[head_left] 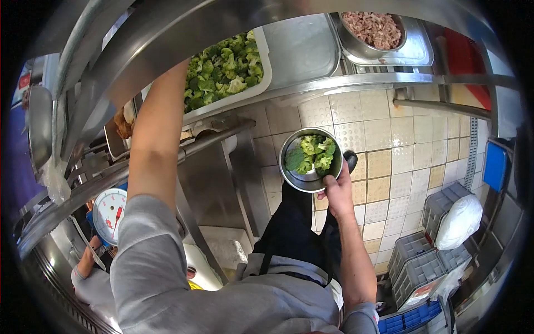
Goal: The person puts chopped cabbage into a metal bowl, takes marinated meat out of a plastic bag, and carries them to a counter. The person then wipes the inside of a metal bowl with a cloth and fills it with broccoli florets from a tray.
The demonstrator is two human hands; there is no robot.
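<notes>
My right hand (337, 196) grips the rim of a round steel bowl (285, 149), thumb over the edge. Several broccoli florets (312, 153) lie inside it. My left forearm (157, 106) reaches up beside a white tub (267, 65) heaped with cut broccoli (225, 72). A steel shelf edge (150, 47) covers my left hand, so its fingers and anything in them are hidden.
A steel bowl of chopped pinkish meat (371, 30) stands on the counter by a metal lid (300, 44). A dial scale (110, 216) and another person's arm (88, 257) are at left. Grey crates (418, 273) stack on the tiled floor (384, 161).
</notes>
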